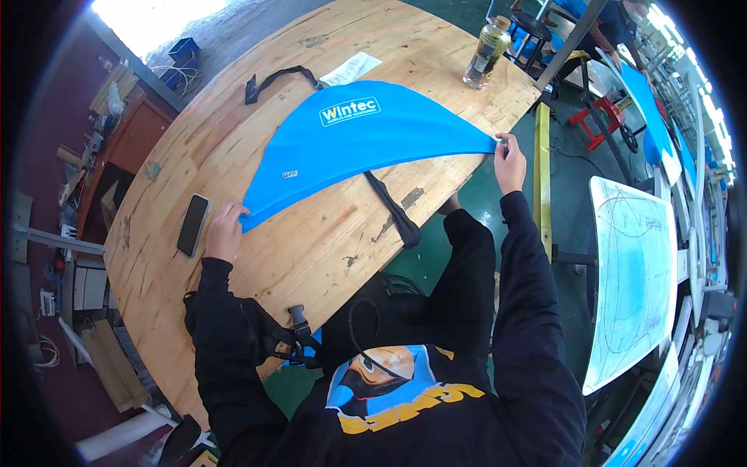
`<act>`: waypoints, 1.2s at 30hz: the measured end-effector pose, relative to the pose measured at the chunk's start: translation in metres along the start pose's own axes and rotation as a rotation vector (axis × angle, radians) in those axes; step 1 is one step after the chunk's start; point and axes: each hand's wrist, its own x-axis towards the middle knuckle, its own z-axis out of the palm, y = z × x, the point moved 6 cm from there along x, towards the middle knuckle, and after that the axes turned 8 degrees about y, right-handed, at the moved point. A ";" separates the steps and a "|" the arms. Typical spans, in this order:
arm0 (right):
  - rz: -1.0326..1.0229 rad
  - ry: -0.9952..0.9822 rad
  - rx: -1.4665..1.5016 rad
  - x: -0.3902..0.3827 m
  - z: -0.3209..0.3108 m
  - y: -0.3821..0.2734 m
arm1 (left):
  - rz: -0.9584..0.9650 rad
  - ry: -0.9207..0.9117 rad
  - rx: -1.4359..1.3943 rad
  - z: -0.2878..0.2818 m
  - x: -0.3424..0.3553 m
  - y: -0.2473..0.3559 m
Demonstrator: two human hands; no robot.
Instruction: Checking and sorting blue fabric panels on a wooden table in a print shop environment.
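Observation:
A blue fabric piece [373,136] with a printed white logo and a small white label lies spread across the wooden table. Its lower edge is drawn taut between my two hands. My left hand [226,231] pinches the near left corner, close to the table top. At the far right corner, out past the table edge, my right hand [510,162] grips the tip between thumb and fingers. One black strap [393,208] comes out from under the fabric and hangs over the table's edge. Another black strap [284,74] curls out behind it, next to a white paper [352,69].
A dark phone [193,225] lies left of my left hand. A bottle [488,53] stands at the table's far right. Black straps with a buckle [299,317] lie at the near edge. A white patterned board [634,284] is to the right; another person [618,27] works far right.

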 end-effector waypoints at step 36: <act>-0.439 -0.259 -0.348 -0.028 0.098 -0.105 | -0.008 -0.169 0.170 0.107 0.075 0.022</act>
